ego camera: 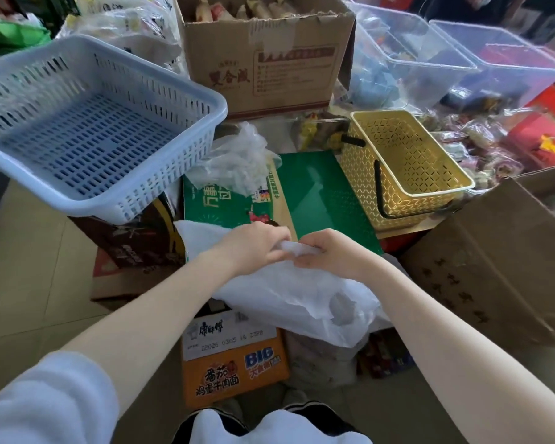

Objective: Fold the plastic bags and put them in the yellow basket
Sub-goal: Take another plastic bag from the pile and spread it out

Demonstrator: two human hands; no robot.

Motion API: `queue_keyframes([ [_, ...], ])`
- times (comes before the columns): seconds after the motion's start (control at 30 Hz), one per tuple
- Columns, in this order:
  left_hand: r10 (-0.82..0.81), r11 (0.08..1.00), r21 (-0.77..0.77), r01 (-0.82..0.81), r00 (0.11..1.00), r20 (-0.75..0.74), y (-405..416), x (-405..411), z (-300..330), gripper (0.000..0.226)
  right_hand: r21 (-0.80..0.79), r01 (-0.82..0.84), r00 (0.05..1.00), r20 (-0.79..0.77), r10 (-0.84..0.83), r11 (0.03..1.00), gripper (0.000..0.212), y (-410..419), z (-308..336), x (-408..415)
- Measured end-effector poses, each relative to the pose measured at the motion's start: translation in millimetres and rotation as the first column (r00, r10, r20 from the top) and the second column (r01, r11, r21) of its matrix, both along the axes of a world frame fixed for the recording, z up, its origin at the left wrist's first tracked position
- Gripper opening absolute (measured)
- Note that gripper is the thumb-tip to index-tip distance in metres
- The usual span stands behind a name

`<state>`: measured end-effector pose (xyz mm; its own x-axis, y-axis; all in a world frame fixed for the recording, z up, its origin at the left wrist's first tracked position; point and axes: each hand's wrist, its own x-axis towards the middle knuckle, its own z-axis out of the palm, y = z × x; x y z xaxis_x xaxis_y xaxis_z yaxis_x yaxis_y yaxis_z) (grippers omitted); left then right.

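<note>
A white translucent plastic bag (289, 299) lies spread over the near edge of a green box (321, 193) and hangs toward me. My left hand (253, 243) and my right hand (327, 249) meet at its top edge, each pinching a bunched bit of the plastic between fingers and thumb. A second, crumpled clear plastic bag (237, 158) sits on the far left part of the green box. The yellow basket (359, 165) with black handles stands to the right of the box, and nothing shows inside it.
A large pale blue basket (109, 200) rests on a dark carton at left. A brown cardboard box (269, 68) stands behind. Clear plastic bins (455, 59) are at the far right, an open cardboard box (494, 267) near right, an orange noodle carton (234, 363) below my arms.
</note>
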<state>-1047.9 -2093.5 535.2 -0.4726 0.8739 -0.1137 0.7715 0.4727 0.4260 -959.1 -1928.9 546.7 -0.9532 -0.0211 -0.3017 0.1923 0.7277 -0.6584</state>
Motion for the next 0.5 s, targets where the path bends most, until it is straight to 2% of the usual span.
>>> queue_keyframes([
  [0.1, 0.046, 0.997, 0.068, -0.048, 0.998, 0.04, 11, 0, -10, 0.032, 0.135, -0.024, 0.998, 0.069, 0.015, 0.991, 0.037, 25, -5, 15],
  [0.2, 0.098, 0.983, 0.142, -0.112, 0.989, 0.107, 6, -1, -19, 0.024, 0.264, -0.025, 0.991, 0.134, -0.011, 0.964, 0.035, 62, -19, 38],
  [0.27, 0.142, 0.974, 0.155, -0.168, 0.976, 0.168, -3, -2, -24, 0.024, 0.221, 0.062, 0.989, 0.119, -0.09, 0.973, 0.028, 84, -25, 48],
  [0.37, 0.214, 0.948, 0.187, -0.256, 0.953, 0.215, -11, 0, -27, 0.028, -0.041, 0.311, 0.946, 0.109, -0.305, 0.949, 0.013, 105, -25, 51],
  [0.4, 0.242, 0.934, 0.211, -0.288, 0.945, 0.219, -11, 0, -27, 0.028, -0.189, 0.402, 0.914, 0.138, -0.381, 0.896, 0.015, 108, -23, 50],
  [0.43, 0.269, 0.918, 0.238, -0.318, 0.939, 0.217, -9, 1, -27, 0.027, -0.378, 0.487, 0.873, 0.202, -0.443, 0.787, 0.015, 109, -21, 48],
  [0.5, 0.327, 0.886, 0.276, -0.373, 0.924, 0.199, -7, 1, -25, 0.024, -0.704, 0.599, 0.779, 0.403, -0.481, 0.381, 0.013, 109, -16, 42],
])
